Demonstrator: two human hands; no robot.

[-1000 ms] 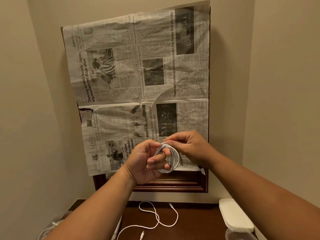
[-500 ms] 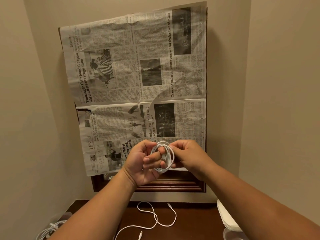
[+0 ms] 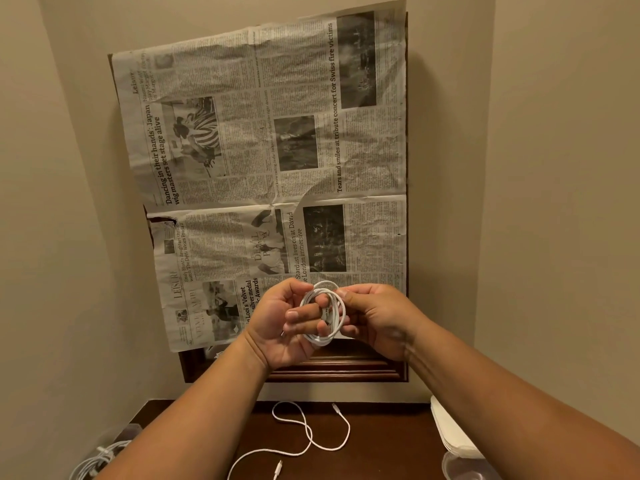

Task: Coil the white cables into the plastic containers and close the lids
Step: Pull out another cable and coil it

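While both hands are raised before the newspaper [image 3: 263, 150], I see the left hand [image 3: 277, 323] with fingers curled through the coiled white cable [image 3: 335, 317], and the right hand [image 3: 381, 317] pinching its right side. Another cable [image 3: 310, 441] lies loose on the dark table [image 3: 381, 445] below.

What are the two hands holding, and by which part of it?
A coiled white cable: the left hand curls its fingers round the loop's left side, and the right hand pinches its right side.
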